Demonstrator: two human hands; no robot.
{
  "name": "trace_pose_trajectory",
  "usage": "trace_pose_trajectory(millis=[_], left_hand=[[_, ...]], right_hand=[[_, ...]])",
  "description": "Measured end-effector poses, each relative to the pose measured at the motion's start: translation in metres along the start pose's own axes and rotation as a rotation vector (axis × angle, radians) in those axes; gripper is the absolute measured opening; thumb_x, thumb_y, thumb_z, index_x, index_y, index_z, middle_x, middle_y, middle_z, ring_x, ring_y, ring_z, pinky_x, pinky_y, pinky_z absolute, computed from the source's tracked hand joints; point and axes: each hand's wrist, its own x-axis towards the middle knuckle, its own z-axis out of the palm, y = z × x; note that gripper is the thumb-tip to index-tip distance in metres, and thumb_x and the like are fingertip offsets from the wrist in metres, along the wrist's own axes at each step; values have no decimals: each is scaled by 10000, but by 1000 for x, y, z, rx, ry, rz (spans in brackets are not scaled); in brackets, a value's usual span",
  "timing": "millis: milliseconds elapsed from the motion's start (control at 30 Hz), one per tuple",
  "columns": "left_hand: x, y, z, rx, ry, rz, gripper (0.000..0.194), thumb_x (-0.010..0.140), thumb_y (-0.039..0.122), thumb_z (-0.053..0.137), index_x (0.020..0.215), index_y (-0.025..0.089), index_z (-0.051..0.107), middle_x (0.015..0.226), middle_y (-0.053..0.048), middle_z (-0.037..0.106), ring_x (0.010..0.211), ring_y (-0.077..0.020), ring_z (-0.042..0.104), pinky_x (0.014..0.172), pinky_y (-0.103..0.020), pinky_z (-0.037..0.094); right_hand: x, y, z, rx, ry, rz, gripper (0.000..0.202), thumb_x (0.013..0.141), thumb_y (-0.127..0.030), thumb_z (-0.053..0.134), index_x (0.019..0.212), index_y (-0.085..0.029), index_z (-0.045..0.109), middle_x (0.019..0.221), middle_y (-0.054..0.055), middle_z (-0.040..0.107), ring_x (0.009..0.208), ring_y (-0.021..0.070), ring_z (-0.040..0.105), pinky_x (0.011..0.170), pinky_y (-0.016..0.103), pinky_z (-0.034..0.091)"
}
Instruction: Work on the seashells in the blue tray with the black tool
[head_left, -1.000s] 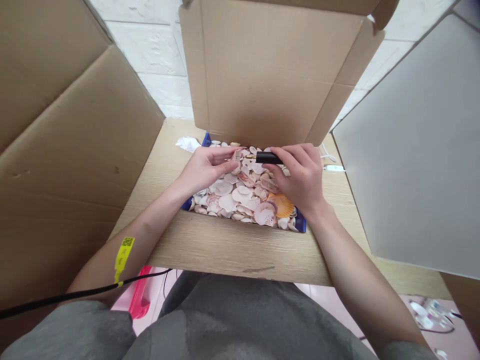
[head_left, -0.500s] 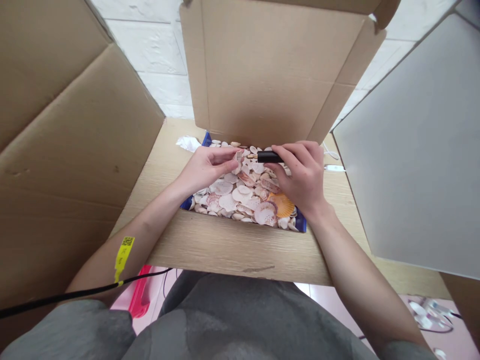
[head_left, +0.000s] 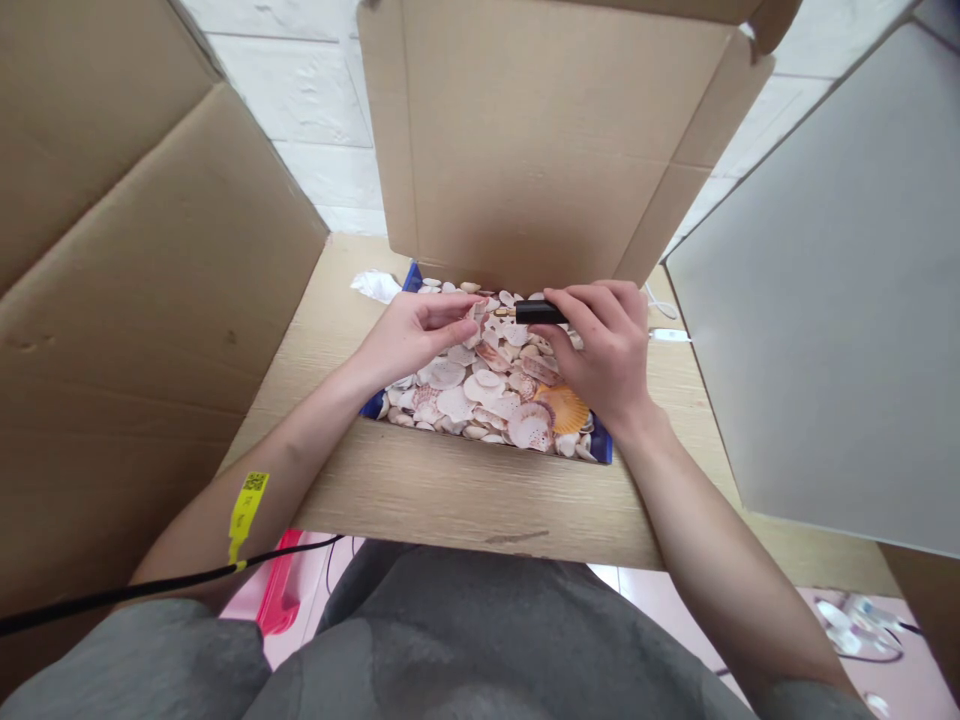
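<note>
Over a blue-edged box [head_left: 602, 443] full of seashells, my left hand [head_left: 420, 330] pinches a small pinkish-white shell [head_left: 478, 314] between thumb and fingers. My right hand [head_left: 604, 340] grips a black pen-like tool [head_left: 538, 312] from the right, held level. The tool's brass-coloured tip [head_left: 505, 312] points left at the shell; whether it touches the shell is too small to tell. Below the hands lie many pale shells, with an orange scallop shell [head_left: 564, 409] and a purplish-white one [head_left: 531, 426] near the front edge of the box.
The raised cardboard lid [head_left: 547, 130] stands behind the shells. Large cardboard [head_left: 150, 300] rises at the left, and a grey panel [head_left: 832, 300] at the right. Crumpled white tissue [head_left: 376, 286] and a white cable connector [head_left: 670, 335] lie on the wooden table [head_left: 480, 500]. A black cable [head_left: 165, 581] crosses the left arm.
</note>
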Motion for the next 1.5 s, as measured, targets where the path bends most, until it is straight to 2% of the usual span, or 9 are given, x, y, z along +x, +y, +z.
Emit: trace_pose_trajectory(millis=[200, 367, 467, 600, 833, 967, 1100, 1233, 1500], left_hand=[[1, -3, -4, -61, -111, 1, 408, 818, 339, 723, 1201, 200, 692, 1129, -60, 736, 1014, -210, 695, 925, -321, 538], [0, -3, -5, -100, -157, -7, 415, 818, 363, 721, 1197, 196, 693, 1125, -82, 736, 1012, -225, 702, 933, -347, 544], [-2, -3, -4, -103, -103, -5, 416, 805, 371, 733, 1183, 202, 702, 1090, -87, 747, 1002, -239, 705, 895, -354, 567], [-2, -4, -3, -53, -18, -9, 401, 776, 381, 755, 1139, 212, 727, 1075, -77, 751, 1024, -261, 693, 856, -351, 583], [-1, -5, -4, -34, 12, 23, 449, 764, 418, 758, 1141, 175, 727, 1089, -96, 746, 1019, -247, 696, 889, -334, 565], [-1, -4, -3, 3, 6, 22, 402, 792, 393, 738, 1135, 185, 730, 1085, -83, 748, 1019, -242, 690, 916, -348, 556], [-1, -2, -3, 23, -16, 14, 405, 788, 390, 742, 1147, 204, 724, 1062, -68, 755, 988, -239, 697, 915, -358, 556], [-1, -2, -4, 41, -68, 55, 391, 782, 390, 747, 1139, 231, 728, 1111, -57, 742, 1043, -239, 685, 957, -351, 533], [-1, 0, -3, 37, -89, 63, 348, 781, 367, 742, 1101, 233, 745, 1130, -50, 736, 1120, -260, 657, 1027, -393, 487]], right_hand=[[-2, 0, -3, -2, 48, -51, 295, 894, -319, 593, 1187, -289, 596, 1091, 34, 682, 1075, 226, 548, 943, 424, 411], [-1, 0, -5, -5, 45, -24, 317, 897, -338, 578, 1213, -314, 590, 1122, 42, 679, 1087, 243, 550, 952, 450, 411], [0, 0, -4, 24, -23, 22, 344, 894, -375, 574, 1226, -289, 596, 1146, 65, 679, 1054, 249, 564, 926, 454, 439], [0, 2, 0, 96, -110, 48, 365, 893, -437, 568, 1179, -217, 626, 1074, 82, 699, 967, 220, 583, 869, 389, 475], [-2, 3, 3, 100, -218, 22, 362, 919, -469, 515, 1107, -186, 640, 945, 72, 709, 832, 191, 588, 789, 348, 468], [-1, 2, 0, 56, -130, -5, 349, 906, -450, 547, 1135, -200, 630, 1011, 70, 700, 918, 209, 582, 840, 373, 466], [-2, 1, -4, -16, -51, -14, 339, 897, -414, 564, 1203, -270, 600, 1082, 53, 684, 1016, 243, 575, 917, 444, 433], [-3, 1, -5, -17, 14, -50, 340, 900, -364, 564, 1234, -306, 578, 1100, 44, 684, 1056, 250, 571, 943, 464, 421], [-1, 0, -5, -17, 15, -5, 333, 900, -337, 556, 1231, -338, 585, 1104, 50, 676, 1068, 263, 557, 948, 492, 412]])
